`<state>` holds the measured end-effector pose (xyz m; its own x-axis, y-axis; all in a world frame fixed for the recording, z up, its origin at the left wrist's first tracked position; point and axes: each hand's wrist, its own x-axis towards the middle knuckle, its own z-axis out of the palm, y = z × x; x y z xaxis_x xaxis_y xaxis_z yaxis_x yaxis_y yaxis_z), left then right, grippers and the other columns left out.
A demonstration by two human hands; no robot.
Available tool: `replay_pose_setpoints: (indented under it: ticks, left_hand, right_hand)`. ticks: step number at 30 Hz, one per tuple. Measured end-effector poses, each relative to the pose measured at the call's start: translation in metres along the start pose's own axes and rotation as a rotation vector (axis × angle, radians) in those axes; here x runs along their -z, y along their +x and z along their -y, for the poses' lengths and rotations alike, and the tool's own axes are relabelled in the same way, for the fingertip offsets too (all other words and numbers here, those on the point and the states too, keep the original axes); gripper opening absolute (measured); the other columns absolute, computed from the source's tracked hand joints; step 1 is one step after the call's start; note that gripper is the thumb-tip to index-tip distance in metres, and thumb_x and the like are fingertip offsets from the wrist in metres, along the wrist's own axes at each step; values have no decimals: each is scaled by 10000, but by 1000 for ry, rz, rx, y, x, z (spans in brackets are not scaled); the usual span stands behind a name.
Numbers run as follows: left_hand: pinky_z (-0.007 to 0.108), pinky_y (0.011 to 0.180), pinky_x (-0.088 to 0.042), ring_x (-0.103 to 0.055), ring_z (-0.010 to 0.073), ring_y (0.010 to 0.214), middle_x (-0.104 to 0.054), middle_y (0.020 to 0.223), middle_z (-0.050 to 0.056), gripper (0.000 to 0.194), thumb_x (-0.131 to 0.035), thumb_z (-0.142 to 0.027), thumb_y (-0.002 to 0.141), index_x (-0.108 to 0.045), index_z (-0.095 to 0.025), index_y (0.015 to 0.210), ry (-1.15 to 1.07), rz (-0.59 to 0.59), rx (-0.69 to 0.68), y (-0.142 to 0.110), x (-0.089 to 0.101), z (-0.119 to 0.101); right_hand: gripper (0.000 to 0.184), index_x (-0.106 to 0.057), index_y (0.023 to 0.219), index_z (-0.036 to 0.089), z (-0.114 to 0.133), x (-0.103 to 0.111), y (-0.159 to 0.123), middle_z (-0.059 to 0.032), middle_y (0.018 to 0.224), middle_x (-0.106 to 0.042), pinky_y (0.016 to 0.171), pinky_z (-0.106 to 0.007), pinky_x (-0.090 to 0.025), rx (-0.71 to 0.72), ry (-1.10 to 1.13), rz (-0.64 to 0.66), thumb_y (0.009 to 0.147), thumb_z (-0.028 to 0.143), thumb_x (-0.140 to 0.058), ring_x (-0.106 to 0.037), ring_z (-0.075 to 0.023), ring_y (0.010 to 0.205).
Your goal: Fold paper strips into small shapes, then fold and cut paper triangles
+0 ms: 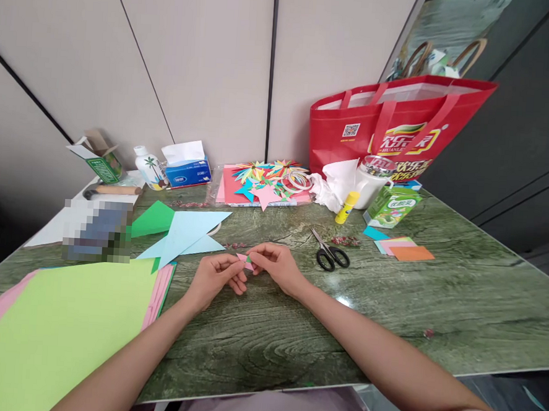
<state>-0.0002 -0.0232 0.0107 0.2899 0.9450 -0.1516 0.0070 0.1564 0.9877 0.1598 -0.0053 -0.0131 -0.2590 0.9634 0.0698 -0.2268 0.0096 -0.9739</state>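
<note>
The small folded paper (pixel 245 261), pink and green, lies between the fingertips of both hands: left hand (pixel 218 278) and right hand (pixel 273 265), each pinched closed on it. Scissors (pixel 330 252) rest right of the fingers; blue paper star (pixel 184 234), left.

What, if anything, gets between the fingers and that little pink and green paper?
Nothing visible: the left hand and right hand already pinch the small paper directly. The scissors lie off to the right.
</note>
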Motion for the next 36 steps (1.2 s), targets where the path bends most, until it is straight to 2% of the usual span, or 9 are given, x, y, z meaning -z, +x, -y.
replay_pose_setpoints:
  ticks: [9, 12, 15, 20, 26, 32, 36]
  left_hand:
    - [241, 412, -501, -602, 139, 435, -629, 548, 12, 236, -638, -355, 722, -615, -120, 717, 77, 8, -24, -1, -3, 3]
    - [237, 434, -504, -602, 130, 449, -643, 574, 7, 226, -601, -356, 753, -614, -131, 769, 115, -36, -49, -1, -4, 1]
    - [235, 477, -506, -603, 125, 464, -640, 562, 3, 203, -603, -336, 752, -608, -135, 726, 174, -85, -79, -1, -2, -1]
    - [253, 506, -512, -608, 132, 494, -629, 569, 1, 212, -616, -329, 741, -561, -143, 656, 70, -103, -127, -1, 2, -1]
    - [260, 485, -517, -603, 135, 489, -602, 538, -16, 230, -639, -352, 718, -545, -148, 666, -2, -161, -105, 1, 2, -4]
    - [284, 503, -534, -627, 158, 498, -643, 554, 12, 239, -673, -352, 691, -564, -139, 703, 39, -77, -17, -1, -1, -3]
    - [312, 557, -550, -653, 176, 559, -675, 613, 37, 246, -672, -356, 694, -557, -138, 701, -13, -77, -53, -1, -1, -2]
  right_hand:
    - [126, -559, 696, 161, -2, 0, -1, 39, 560, -548, 473, -204, -420, 61, -196, 62, 733, 277, -589, -507, -76, 464]
    - [110, -551, 699, 162, -4, 0, -1, 32, 586, -560, 481, -204, -421, 64, -209, 85, 744, 260, -571, -510, -77, 473]
    - [114, -554, 694, 161, -3, -2, -2, 26, 595, -571, 481, -203, -420, 55, -223, 95, 743, 262, -574, -511, -76, 476]
    - [160, -572, 766, 160, 0, -4, -3, 20, 633, -584, 491, -207, -460, 4, -150, 122, 740, 317, -594, -526, -76, 499]
    - [227, -589, 804, 162, -5, -3, -1, 17, 657, -588, 488, -209, -493, 8, -57, 43, 680, 338, -661, -550, -86, 535]
    - [196, -617, 805, 161, -3, -2, -1, 7, 655, -604, 500, -220, -489, 46, -45, -16, 711, 332, -639, -554, -87, 524]
    - [235, -625, 823, 162, -3, -2, -2, -6, 711, -629, 555, -242, -499, 72, -14, 9, 663, 320, -692, -577, -104, 579]
